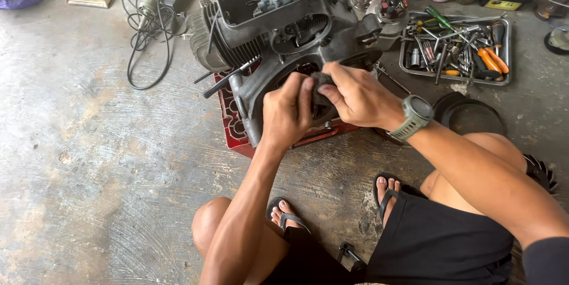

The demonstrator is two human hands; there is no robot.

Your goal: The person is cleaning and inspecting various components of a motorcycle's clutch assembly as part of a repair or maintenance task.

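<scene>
Against the engine case [261,77], dark part [322,81] between hands, left hand [287,110], right hand [358,96], both gripping it.

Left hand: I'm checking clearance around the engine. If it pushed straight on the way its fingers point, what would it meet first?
The left hand would most likely meet the dark engine casing right ahead of it, though depth is hard to judge. The small dark part it shares with the right hand sits alongside.

Both forearms extended forward from the knees, left hand [287,112] back-up with fingers [303,92] curled closed, right hand [355,95] meeting it from the right, fingers pinched shut, wrist bent inward, hands touching
</scene>
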